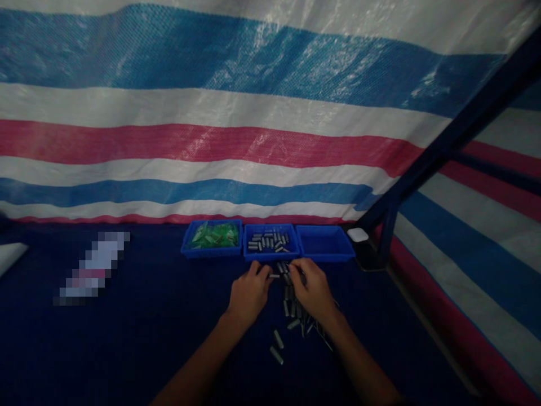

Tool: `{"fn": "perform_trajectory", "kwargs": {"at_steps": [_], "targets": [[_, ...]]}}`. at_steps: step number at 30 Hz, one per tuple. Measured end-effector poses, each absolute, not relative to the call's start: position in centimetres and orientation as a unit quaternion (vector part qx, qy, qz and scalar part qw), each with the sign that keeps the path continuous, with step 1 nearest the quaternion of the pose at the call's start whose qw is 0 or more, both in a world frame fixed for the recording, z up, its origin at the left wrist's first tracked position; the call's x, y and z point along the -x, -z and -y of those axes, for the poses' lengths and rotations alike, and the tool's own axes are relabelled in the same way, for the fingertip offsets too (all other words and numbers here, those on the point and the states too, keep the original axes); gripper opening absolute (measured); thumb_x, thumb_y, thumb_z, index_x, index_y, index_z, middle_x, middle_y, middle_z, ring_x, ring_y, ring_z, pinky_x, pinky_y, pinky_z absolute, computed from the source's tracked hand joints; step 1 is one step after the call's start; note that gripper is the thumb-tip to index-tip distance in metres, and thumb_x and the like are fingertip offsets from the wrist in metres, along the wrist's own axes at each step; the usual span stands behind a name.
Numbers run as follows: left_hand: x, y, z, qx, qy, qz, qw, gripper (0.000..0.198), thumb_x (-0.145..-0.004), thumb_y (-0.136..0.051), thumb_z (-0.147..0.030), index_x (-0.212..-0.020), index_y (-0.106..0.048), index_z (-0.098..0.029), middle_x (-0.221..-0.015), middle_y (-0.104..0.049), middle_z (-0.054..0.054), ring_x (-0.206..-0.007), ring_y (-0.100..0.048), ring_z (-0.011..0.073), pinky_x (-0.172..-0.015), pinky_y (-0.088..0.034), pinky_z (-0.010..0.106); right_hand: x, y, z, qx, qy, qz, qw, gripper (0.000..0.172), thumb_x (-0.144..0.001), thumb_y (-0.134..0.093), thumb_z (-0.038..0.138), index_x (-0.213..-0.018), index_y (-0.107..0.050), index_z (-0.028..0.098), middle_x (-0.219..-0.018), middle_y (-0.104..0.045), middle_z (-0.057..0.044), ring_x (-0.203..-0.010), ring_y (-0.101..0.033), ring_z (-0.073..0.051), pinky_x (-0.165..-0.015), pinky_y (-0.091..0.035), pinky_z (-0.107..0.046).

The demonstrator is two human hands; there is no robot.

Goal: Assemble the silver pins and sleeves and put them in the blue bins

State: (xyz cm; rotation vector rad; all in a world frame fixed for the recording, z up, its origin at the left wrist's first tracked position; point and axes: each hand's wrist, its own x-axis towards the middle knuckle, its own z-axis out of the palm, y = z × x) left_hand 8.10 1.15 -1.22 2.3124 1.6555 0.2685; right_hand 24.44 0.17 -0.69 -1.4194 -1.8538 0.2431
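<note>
My left hand (249, 290) is closed in a pinch, with a small grey metal piece (274, 276) sticking out to the right from its fingertips. Facing it, my right hand (311, 285) has its thumb and forefinger together at the top of a loose pile of slim metal pieces (292, 307); what they grip is too small to make out. Part of the pile lies under the right hand and wrist. Two separate metal pieces (277, 347) rest on the dark blue table closer to me. Just beyond both hands stands a blue bin (271, 257) holding several similar pieces.
Left of that bin is a blue bin (211, 254) of green packets; to its right stands a third blue bin (325, 257). A dark phone-like object (370, 256) and a white item (358, 234) lie beside a blue frame post (386, 231). Striped sheeting (211, 141) rises behind.
</note>
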Motion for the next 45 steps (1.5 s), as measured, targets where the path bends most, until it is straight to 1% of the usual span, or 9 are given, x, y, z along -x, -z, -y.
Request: {"fn": "perform_trajectory", "kwargs": {"at_steps": [6,11,17,25,29,32,34,38,45], "targets": [[-6.4,2.0,-0.9,-0.799,-0.219,-0.506,0.239,0.016,-0.089,-0.035,-0.027,-0.090,-0.049,-0.020,-0.090,-0.057,0.001,-0.082,-0.057,0.0137,-0.075,-0.043,0.026,-24.5,-0.3,-0.8,0.538,-0.018,0.795,0.281,0.018,-0.084,-0.042,0.017,-0.086,-0.060,0.017,-0.081,-0.058,-0.006,-0.080,-0.049,-0.018,-0.075,-0.037,-0.032],[-6.5,2.0,-0.9,-0.805,-0.211,-0.502,0.235,0.019,-0.089,-0.035,-0.030,-0.088,-0.051,-0.021,-0.087,-0.058,0.001,-0.077,-0.057,0.0142,-0.070,-0.042,0.026,-25.2,-3.6,-6.9,0.498,0.052,0.857,0.122,0.020,-0.077,-0.050,0.014,-0.089,-0.065,0.021,-0.101,-0.055,-0.009,-0.097,-0.043,-0.023,-0.076,-0.035,-0.034],[-6.4,1.7,-0.7,-0.809,-0.214,-0.492,0.241,0.016,-0.087,-0.039,-0.029,-0.084,-0.052,-0.020,-0.084,-0.057,0.001,-0.076,-0.057,0.0139,-0.069,-0.041,0.026,-23.4,-3.9,-10.9,0.440,0.085,0.893,-0.023,0.015,-0.075,-0.055,0.018,-0.080,-0.069,0.016,-0.102,-0.055,-0.013,-0.104,-0.041,-0.027,-0.078,-0.035,-0.037],[-6.3,1.3,-0.7,-0.807,-0.206,-0.490,0.257,0.015,-0.086,-0.040,-0.027,-0.084,-0.053,-0.020,-0.084,-0.058,0.002,-0.078,-0.056,0.0149,-0.069,-0.041,0.026,-23.3,-3.6,-10.7,0.491,0.112,0.864,0.033,0.016,-0.076,-0.057,0.022,-0.085,-0.065,0.011,-0.101,-0.055,-0.015,-0.101,-0.043,-0.026,-0.077,-0.036,-0.035],[-6.3,1.1,-0.7,-0.785,-0.237,-0.487,0.299,0.018,-0.087,-0.037,-0.029,-0.086,-0.053,-0.020,-0.084,-0.058,0.002,-0.078,-0.056,0.0149,-0.071,-0.041,0.027,-23.7,-4.4,-8.0,0.501,0.052,0.848,0.163,0.018,-0.082,-0.052,0.030,-0.081,-0.061,0.015,-0.088,-0.057,-0.009,-0.094,-0.045,-0.022,-0.079,-0.036,-0.034],[-6.1,1.2,-0.9,-0.754,-0.278,-0.495,0.331,0.024,-0.089,-0.033,-0.031,-0.083,-0.052,-0.019,-0.080,-0.058,0.002,-0.074,-0.055,0.0142,-0.070,-0.041,0.026,-23.4,-3.9,-4.1,0.494,0.001,0.833,0.249,0.016,-0.085,-0.047,0.026,-0.086,-0.058,0.015,-0.085,-0.057,-0.007,-0.088,-0.047,-0.019,-0.079,-0.036,-0.033],[-6.0,1.2,-1.0,-0.742,-0.290,-0.496,0.345,0.028,-0.090,-0.030,-0.032,-0.076,-0.051,-0.018,-0.074,-0.056,0.001,-0.070,-0.053,0.0134,-0.068,-0.040,0.026,-23.1,-3.0,-1.6,0.468,-0.023,0.853,0.229,0.016,-0.082,-0.052,0.026,-0.093,-0.058,0.017,-0.084,-0.058,-0.006,-0.087,-0.047,-0.020,-0.075,-0.036,-0.033],[-5.8,1.2,-1.1,-0.742,-0.276,-0.487,0.369,0.034,-0.090,-0.028,-0.034,-0.067,-0.048,-0.017,-0.068,-0.055,0.001,-0.065,-0.052,0.0130,-0.065,-0.039,0.025,-22.8,-1.1,0.8,0.467,-0.007,0.861,0.203,0.011,-0.083,-0.048,0.020,-0.087,-0.059,0.018,-0.078,-0.057,-0.005,-0.080,-0.048,-0.018,-0.071,-0.035,-0.032],[-5.7,1.6,-1.0,-0.752,-0.261,-0.487,0.360,0.038,-0.091,-0.026,-0.035,-0.066,-0.049,-0.017,-0.067,-0.054,0.001,-0.065,-0.052,0.0132,-0.064,-0.038,0.025,-22.4,-1.0,1.2,0.451,-0.012,0.870,0.198,0.014,-0.083,-0.047,0.021,-0.094,-0.057,0.019,-0.082,-0.058,-0.004,-0.080,-0.048,-0.018,-0.073,-0.034,-0.033]]}}
